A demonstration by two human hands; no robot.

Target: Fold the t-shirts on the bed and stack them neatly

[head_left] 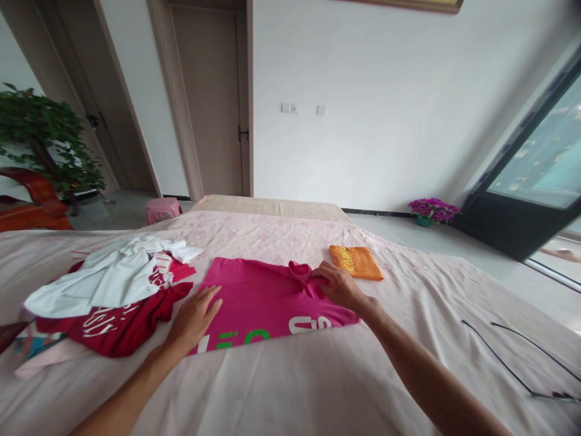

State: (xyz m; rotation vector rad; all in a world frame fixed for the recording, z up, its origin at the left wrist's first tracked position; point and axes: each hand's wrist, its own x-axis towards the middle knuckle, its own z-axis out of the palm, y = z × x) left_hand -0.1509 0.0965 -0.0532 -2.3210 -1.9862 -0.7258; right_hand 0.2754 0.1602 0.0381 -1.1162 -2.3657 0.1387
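A bright pink T-shirt [263, 297] with white and green lettering lies folded lengthwise on the sheet in front of me. My left hand [197, 312] rests flat on its left end with the fingers stretched out. Near the collar at the right end, my right hand [338, 284] pinches the pink cloth, which is bunched up there. Just beyond that hand sits a small folded orange T-shirt [363, 263] with yellow print. Left of my left hand is a loose heap of clothes, with a white shirt [109, 275] on top of a dark red shirt [131, 321].
A pale patterned sheet [272, 393] covers the wide surface. Glasses [535, 393] lie at the right edge. Behind stand a pink stool [163, 209], a leafy plant [40, 133], a wooden chair [34, 200] and purple flowers [433, 209] in a green pot.
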